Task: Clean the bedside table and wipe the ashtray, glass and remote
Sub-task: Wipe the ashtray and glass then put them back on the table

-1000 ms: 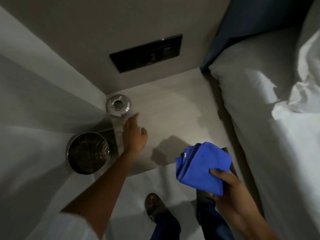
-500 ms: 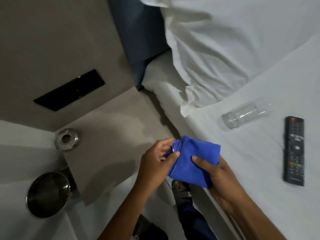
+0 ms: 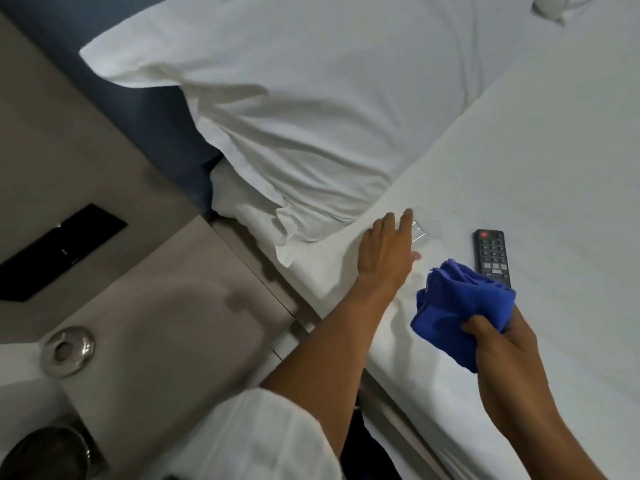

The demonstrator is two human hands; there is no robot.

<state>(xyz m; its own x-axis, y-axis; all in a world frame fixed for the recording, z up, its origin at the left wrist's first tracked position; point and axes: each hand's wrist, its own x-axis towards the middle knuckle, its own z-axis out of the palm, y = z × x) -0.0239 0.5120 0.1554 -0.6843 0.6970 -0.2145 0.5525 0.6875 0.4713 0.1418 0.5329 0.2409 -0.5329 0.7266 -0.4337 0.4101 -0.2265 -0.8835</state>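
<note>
The clear glass (image 3: 428, 231) lies on its side on the white bed sheet, partly hidden by my left hand (image 3: 386, 252). That hand is stretched over it with its fingers apart, and whether they touch the glass I cannot tell. My right hand (image 3: 502, 344) grips a bunched blue cloth (image 3: 460, 306) just above the sheet. The black remote (image 3: 492, 258) lies on the bed right behind the cloth. On the far left corner of the beige bedside table (image 3: 173, 323) stands the round metal ashtray (image 3: 67, 351).
A large white pillow (image 3: 294, 116) leans against the blue headboard (image 3: 162, 126). A black switch panel (image 3: 59, 251) sits in the wall above the table. A metal bin (image 3: 41, 452) stands on the floor at the bottom left.
My left hand has let go of the cloth and reached right onto the bed towards the glass. The right hand carried the cloth over the sheet near the remote. My view swung towards the bed.
</note>
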